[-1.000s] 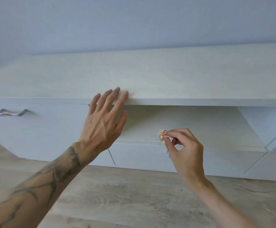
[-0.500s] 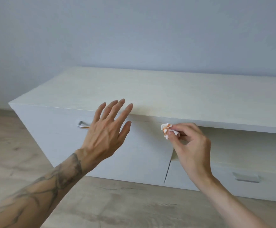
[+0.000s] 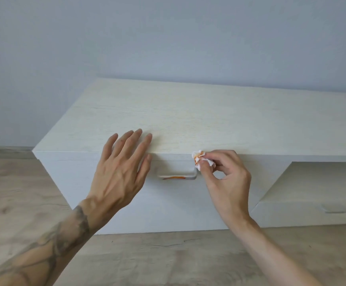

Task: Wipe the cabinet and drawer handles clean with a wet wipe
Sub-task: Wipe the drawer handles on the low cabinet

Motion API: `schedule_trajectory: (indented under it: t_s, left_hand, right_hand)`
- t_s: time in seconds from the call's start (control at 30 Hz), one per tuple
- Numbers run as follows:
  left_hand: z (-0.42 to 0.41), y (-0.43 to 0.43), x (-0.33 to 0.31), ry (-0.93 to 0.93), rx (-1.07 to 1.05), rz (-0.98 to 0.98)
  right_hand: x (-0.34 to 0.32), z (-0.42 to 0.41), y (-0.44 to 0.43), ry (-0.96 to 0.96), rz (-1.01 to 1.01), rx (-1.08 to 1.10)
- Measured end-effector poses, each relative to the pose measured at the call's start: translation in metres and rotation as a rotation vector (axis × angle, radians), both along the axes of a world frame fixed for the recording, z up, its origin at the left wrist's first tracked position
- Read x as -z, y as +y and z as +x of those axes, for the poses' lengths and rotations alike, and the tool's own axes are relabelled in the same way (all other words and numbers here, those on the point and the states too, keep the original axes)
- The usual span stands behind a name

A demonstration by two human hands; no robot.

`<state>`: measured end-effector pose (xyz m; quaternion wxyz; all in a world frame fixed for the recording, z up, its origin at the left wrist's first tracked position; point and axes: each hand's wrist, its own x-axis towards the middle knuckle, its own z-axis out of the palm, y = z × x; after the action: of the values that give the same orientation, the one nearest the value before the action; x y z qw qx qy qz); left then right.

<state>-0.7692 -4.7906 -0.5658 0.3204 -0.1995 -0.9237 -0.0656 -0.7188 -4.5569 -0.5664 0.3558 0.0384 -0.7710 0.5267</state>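
In the centre of the frame the right hand (image 3: 229,182) pinches a small crumpled wet wipe (image 3: 198,162) between thumb and forefinger, and the other fingers (image 3: 227,172) are curled loosely below. The wipe sits at the right end of the cabinet handle (image 3: 176,174), touching it or just beside it, and it already carries orange stains. An orange mark (image 3: 174,177) is visible along the lower edge of the handle, so this handle probably still needs wiping. The left hand (image 3: 122,172) is left of the handle with straight, spread fingers, holding nothing, at the front edge of the cabinet (image 3: 209,120), perhaps to steady the body. A second handle (image 3: 333,209) waits on the drawer at the lower right.
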Motion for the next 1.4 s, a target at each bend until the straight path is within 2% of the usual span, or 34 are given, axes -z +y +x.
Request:
schedule_trajectory:
  t_s: [0.17, 0.47, 0.77, 0.83, 0.97, 1.2, 1.4]
  left_hand:
    - [0.004, -0.008, 0.012, 0.054, -0.068, 0.052]
    - [0.002, -0.006, 0.032, 0.136, -0.165, 0.071]
    - [-0.005, -0.012, 0.048, 0.236, -0.166, 0.038]
    - [-0.008, -0.012, 0.050, 0.233, -0.170, 0.042]
    - [-0.010, -0.012, 0.053, 0.232, -0.168, 0.046]
    - [-0.008, -0.017, 0.051, 0.220, -0.136, 0.026]
    - [-0.008, -0.016, 0.051, 0.219, -0.132, 0.041]
  right_hand:
    - [0.014, 0.002, -0.019, 0.061, -0.010, 0.064]
    - [0.047, 0.016, -0.013, 0.043, 0.034, 0.084]
    - [0.070, 0.007, -0.019, 0.120, 0.073, 0.112]
    - [0.070, 0.006, -0.025, 0.137, 0.073, 0.106]
    - [0.071, 0.005, -0.045, 0.157, 0.233, 0.078]
    - [0.075, 0.003, -0.029, 0.185, 0.121, 0.173]
    - [0.072, 0.000, -0.054, 0.175, 0.208, 0.133]
